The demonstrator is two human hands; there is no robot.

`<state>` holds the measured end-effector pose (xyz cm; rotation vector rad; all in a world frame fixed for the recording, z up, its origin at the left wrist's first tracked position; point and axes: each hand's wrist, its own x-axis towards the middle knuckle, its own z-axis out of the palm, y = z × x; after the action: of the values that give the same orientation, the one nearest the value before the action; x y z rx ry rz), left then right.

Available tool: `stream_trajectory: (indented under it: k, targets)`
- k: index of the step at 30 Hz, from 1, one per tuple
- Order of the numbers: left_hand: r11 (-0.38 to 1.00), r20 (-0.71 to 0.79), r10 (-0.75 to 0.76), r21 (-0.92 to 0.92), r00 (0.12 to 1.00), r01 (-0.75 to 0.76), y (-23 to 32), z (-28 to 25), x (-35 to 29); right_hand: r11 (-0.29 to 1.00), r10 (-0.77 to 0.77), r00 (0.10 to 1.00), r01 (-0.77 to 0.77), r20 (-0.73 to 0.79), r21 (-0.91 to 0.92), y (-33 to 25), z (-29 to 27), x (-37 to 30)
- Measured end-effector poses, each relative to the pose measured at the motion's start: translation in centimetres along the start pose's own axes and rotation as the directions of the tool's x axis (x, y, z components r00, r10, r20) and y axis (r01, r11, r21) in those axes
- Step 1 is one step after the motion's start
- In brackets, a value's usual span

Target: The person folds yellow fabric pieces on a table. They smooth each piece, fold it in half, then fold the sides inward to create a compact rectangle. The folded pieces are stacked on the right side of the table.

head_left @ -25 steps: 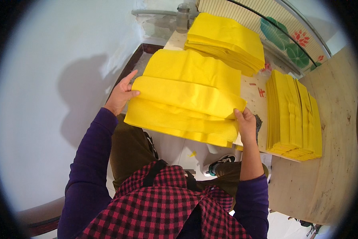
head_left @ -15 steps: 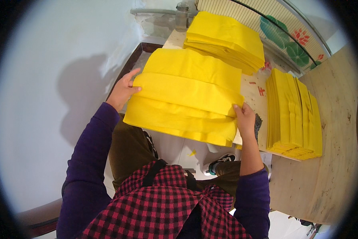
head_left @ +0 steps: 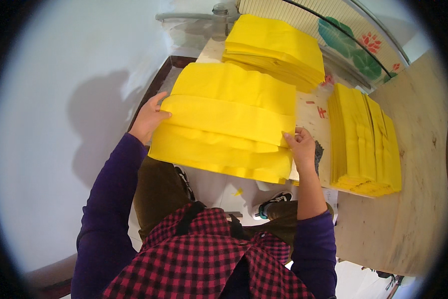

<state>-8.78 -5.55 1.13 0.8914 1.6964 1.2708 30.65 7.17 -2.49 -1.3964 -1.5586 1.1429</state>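
A wide yellow piece of fabric (head_left: 229, 112), which looks like felt or non-woven cloth, is spread in front of me with a folded band across its middle. Its near part hangs past the table edge above my knees. My left hand (head_left: 150, 118) holds the band's left end, thumb on top and the index finger raised a little. At the other end, my right hand (head_left: 302, 148) pinches the band's edge between thumb and fingers. Whether more layers lie beneath this piece is hard to make out.
Behind the fabric rises a thick stack of yellow cloth (head_left: 273, 42), beside a clear jar (head_left: 220, 22). Another folded yellow stack (head_left: 366, 144) stands on the right, by a wooden board (head_left: 418, 144). Small red strips (head_left: 321, 112) lie on the table. A white wall (head_left: 49, 124) borders the left.
The whole view has shifted slightly left. Both hands keep hold of the band's ends; the fingers of my right hand have shifted a little at its edge.
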Motion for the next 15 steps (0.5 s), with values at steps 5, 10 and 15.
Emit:
stream_trajectory:
  k: [5, 10, 15]
  targets:
    - [1.000, -0.025, 0.021, -0.011, 0.999, -0.022, -0.2, 0.2, -0.1, 0.992, -0.008, 0.998, 0.001, -0.056, -0.123, -0.5, 0.1, -0.8]
    - [0.999, -0.045, 0.030, 0.013, 0.999, -0.029, -0.5, 0.2, -0.1, 0.983, -0.051, 0.996, 0.036, -0.079, -0.179, -0.2, 0.5, -1.2]
    - [1.000, -0.101, 0.001, 0.017, 0.995, 0.000, -0.7, 0.3, 0.0, 0.979, -0.029, 0.996, 0.011, -0.088, -0.205, -0.1, 0.5, -1.3]
